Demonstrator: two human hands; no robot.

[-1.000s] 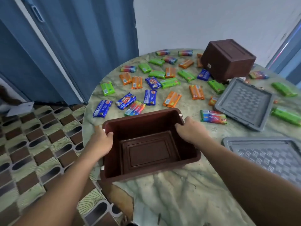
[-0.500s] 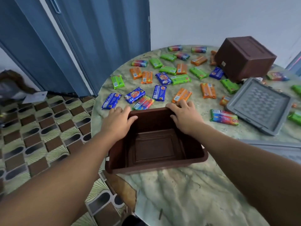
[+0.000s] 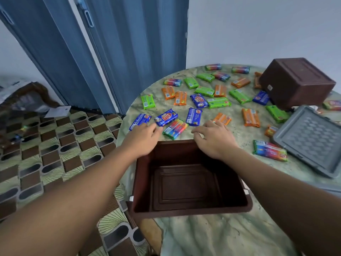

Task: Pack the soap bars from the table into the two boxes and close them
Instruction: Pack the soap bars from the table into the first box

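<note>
An empty brown box [image 3: 188, 207] stands open at the near edge of the round table [image 3: 217, 235]. Several wrapped soap bars in blue, green, orange and rainbow wrappers lie scattered beyond it. My left hand [image 3: 142, 139] hovers past the box's far rim, its fingertips at a blue soap bar [image 3: 166, 117] and over another blue bar [image 3: 139, 121]. My right hand [image 3: 214, 138] reaches with relaxed fingers toward a rainbow soap bar [image 3: 175, 129], holding nothing. A second brown box [image 3: 297, 82] sits upside down at the far right.
A grey lid [image 3: 310, 139] lies right of the box, and a second grey lid [image 3: 330, 189] shows at the right edge. The table's left edge drops to a patterned floor [image 3: 46, 145]. Blue folding doors [image 3: 110, 52] stand behind.
Both hands have let go of the box's rim and moved forward over the table toward the nearest soap bars. The box stays in place.
</note>
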